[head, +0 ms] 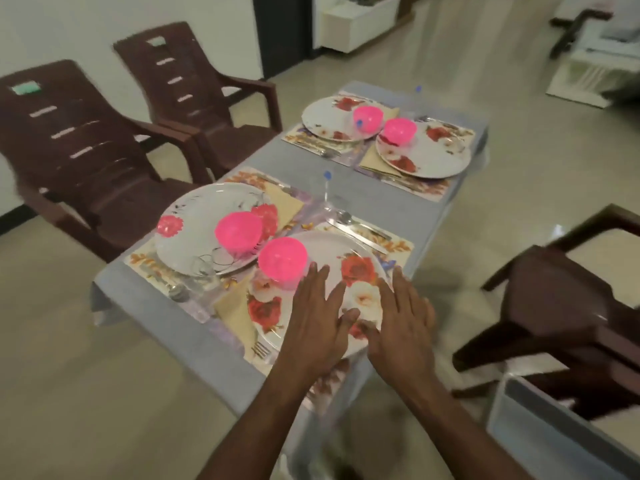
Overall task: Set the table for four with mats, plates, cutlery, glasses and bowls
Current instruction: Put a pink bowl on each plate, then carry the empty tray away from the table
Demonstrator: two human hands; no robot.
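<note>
Four floral plates lie on patterned mats on a grey-clothed table (408,199). Each plate carries a pink bowl. My left hand (317,317) and my right hand (401,323) hover flat, fingers straight, over the near right plate (346,251), beside its pink bowl (282,259). Neither hand holds anything. The near left plate (197,220) has a pink bowl (239,232) and a clear glass (202,271) at its edge. Spoons, forks and beige napkins lie beside the plates. The far plates (325,116) (436,157) hold bowls (367,116) (400,129). A clear glass (327,199) stands mid-table.
Two brown plastic chairs (69,140) (194,74) stand along the table's left side. Another brown chair (568,306) is at the right, with a grey-white box (540,424) in front of it. Tiled floor surrounds the table.
</note>
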